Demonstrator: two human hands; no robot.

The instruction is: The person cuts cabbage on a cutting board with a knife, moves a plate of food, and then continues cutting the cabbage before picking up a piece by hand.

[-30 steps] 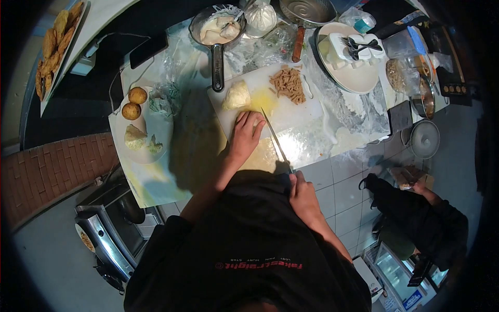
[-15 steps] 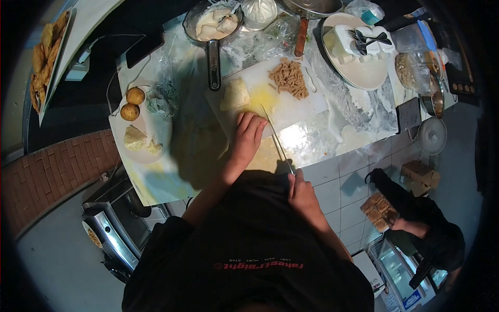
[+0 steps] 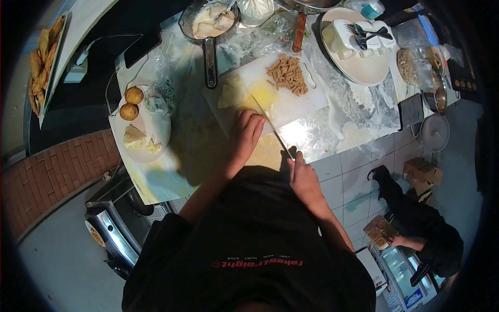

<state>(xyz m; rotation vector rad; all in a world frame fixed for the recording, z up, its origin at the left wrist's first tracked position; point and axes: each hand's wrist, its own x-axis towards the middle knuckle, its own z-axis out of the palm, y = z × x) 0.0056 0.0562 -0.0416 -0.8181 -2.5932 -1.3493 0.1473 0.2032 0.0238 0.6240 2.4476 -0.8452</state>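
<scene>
My right hand [image 3: 305, 181] grips the handle of a long knife [image 3: 280, 139], whose blade slants up and left over the near edge of a white cutting board [image 3: 306, 110]. Beside the blade, on that edge, my left hand [image 3: 245, 136] has its fingers curled down; what lies under them is hidden. A pale, cabbage-like wedge [image 3: 232, 93] rests on the board just beyond my left fingers, close to the knife tip. Brown cut strips [image 3: 288, 75] lie heaped at the far right of the board. Yellowish colour shows on the board between the wedge and the strips.
A pan [image 3: 209, 57] of whitish food stands behind the board. Left is a plate [image 3: 147, 157] with pale chunks and two round brown items [image 3: 131, 103]. A large plate [image 3: 366, 75] holds a white container and black cutlery. Another person [image 3: 416, 223] carries a tray at right.
The knife tip has shifted left and reaches the pale wedge, which looks more spread out. My right hand has risen slightly. The other person's body and tray have moved lower in view.
</scene>
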